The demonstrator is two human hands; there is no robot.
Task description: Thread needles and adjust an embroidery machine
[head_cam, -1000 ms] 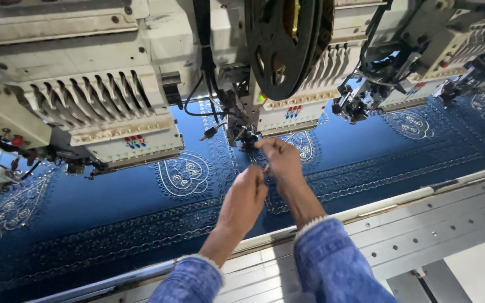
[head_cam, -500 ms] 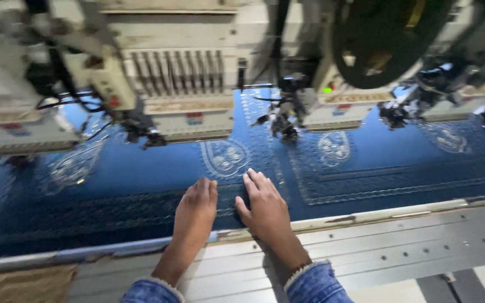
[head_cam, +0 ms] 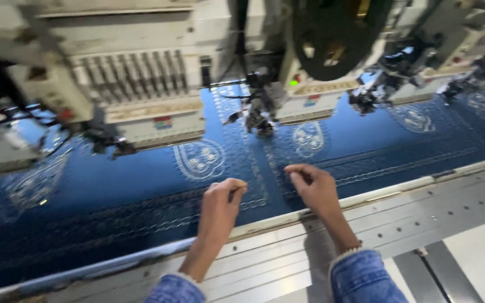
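Head view looks down on two bare hands over a stretched dark blue fabric (head_cam: 141, 174) worked with pale embroidery. On the left, the left hand (head_cam: 220, 205) is curled, thumb pressed to the bent fingers in a narrow pinch just above the cloth; whether a thread sits in that pinch cannot be told, since the picture is blurred. The right hand (head_cam: 312, 188) is likewise half closed, its fingertips drawn together and turned toward the left hand, resting on or just over the fabric near a stitched border line. Both wrists come out of blue denim sleeves (head_cam: 366, 275) and cross a grey metal frame rail (head_cam: 439, 207) that runs along the near edge of the fabric. Between and beyond the hands lie embroidered medallion motifs (head_cam: 200, 159), one ahead of each hand. Farther back, a needle assembly (head_cam: 259, 112) of the multi-head embroidery machine (head_cam: 141, 73) hangs over the cloth, with a dark round wheel (head_cam: 332, 33) above it.
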